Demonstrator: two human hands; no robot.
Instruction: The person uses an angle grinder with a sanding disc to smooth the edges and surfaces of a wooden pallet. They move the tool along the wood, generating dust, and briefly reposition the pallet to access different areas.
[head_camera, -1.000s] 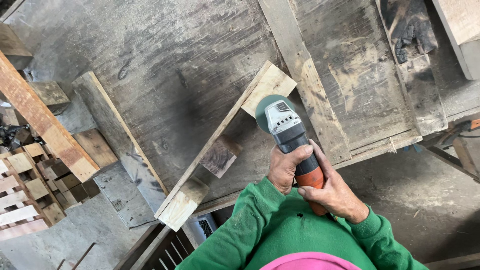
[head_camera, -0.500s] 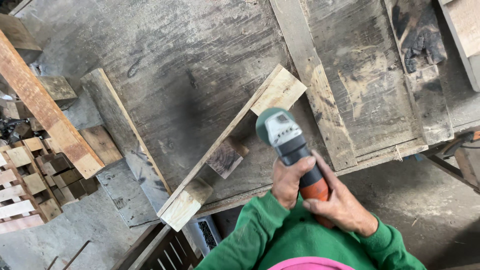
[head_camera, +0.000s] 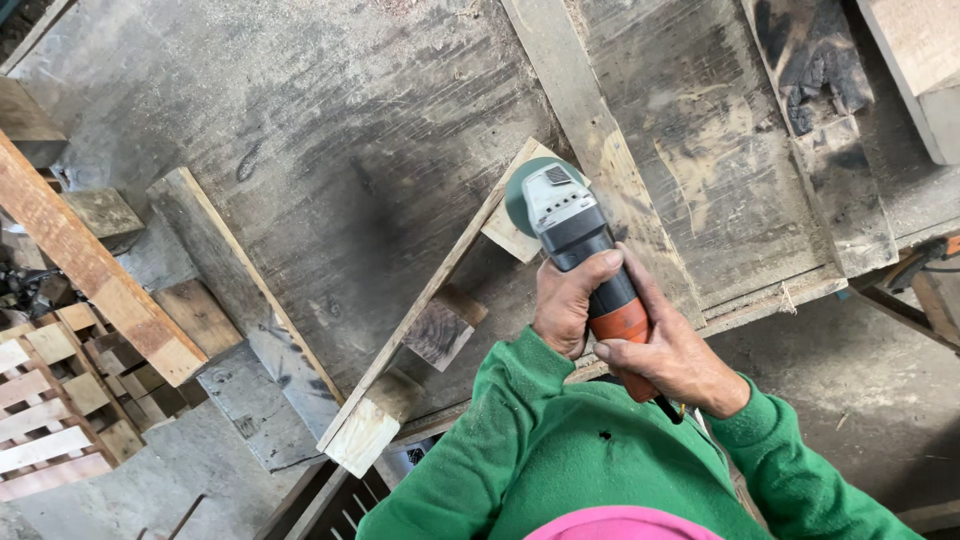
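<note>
Grinder (head_camera: 580, 240) in both hands, long axis up-left toward plank (head_camera: 430, 300).

An angle grinder (head_camera: 575, 240) with a grey head, dark body and orange handle is pointing toward eleven o'clock, its green disc guard pressing on the upper end of a pale wooden frame piece (head_camera: 430, 300). That piece is lying slantwise on the worn workbench, running from one o'clock down to seven o'clock.

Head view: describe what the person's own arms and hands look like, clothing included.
Both arms wear long green sleeves of a soft sweatshirt-like fabric with ribbed cuffs. The left hand and right hand are bare, with no gloves, rings or watch showing. The left sleeve carries a small dark speck.
</note>
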